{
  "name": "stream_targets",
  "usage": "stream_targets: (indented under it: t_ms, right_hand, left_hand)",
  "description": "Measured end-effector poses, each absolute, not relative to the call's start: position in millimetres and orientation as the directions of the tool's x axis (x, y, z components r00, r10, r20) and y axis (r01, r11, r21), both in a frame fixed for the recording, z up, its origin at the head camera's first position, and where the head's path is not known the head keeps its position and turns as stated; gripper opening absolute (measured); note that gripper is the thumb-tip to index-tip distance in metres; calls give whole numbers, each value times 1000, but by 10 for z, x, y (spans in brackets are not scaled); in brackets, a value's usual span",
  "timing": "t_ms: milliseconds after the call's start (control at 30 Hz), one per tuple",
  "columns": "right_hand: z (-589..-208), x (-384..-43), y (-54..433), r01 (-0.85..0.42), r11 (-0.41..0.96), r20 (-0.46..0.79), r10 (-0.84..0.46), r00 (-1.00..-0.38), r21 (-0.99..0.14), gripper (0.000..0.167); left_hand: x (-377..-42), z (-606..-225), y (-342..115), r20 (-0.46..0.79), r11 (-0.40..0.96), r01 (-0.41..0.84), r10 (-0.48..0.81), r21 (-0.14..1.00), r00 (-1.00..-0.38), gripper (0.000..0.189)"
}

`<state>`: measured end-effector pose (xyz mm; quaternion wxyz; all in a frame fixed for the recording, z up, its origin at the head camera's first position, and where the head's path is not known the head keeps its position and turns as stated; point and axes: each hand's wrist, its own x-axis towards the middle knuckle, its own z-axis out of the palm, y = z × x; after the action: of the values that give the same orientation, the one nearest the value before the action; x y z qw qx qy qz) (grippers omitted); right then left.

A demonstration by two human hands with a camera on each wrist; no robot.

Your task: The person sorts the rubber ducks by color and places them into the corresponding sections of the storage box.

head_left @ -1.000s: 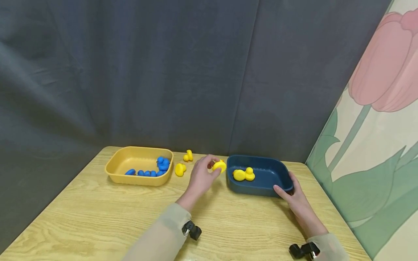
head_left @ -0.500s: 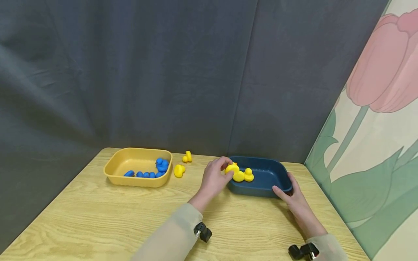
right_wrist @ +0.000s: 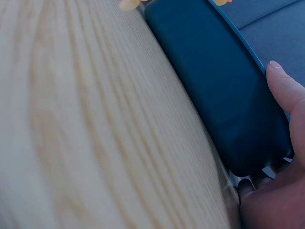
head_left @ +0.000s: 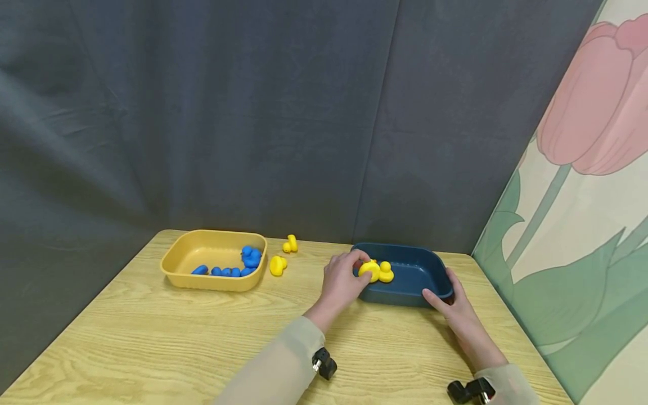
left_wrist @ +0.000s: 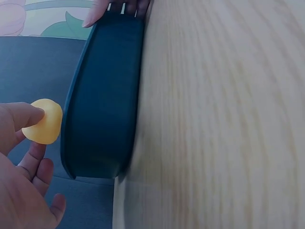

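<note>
Between the thumb and fingers of my left hand is a yellow toy duck, held over the left end of a dark blue bin. The left wrist view shows this duck pinched beside the bin's rim, above the tabletop. Another yellow duck sits in the bin; the held duck hides what lies just behind it. My right hand grips the bin's right front corner, its thumb on the rim and its other fingers underneath, as the right wrist view shows.
A yellow bin with several blue ducks stands on the left of the wooden table. Two yellow ducks lie between the bins, a nearer duck and a farther duck. A dark curtain hangs behind.
My left hand has carried the pinched duck rightward from beside the dark blue bin to over its left end. My right hand keeps its grip on the bin.
</note>
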<state>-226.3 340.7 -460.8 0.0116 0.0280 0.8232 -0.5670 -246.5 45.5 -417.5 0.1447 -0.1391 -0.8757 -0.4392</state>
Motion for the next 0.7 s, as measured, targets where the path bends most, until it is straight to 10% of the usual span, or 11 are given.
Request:
stream_targets:
  t_ms: [700]
  right_hand:
    - [-4614,-2273,3423,68,361,-65,21,-998,-930,109]
  left_hand:
    - [-2458,-4275,453,374,590,375,131,715,-918,27]
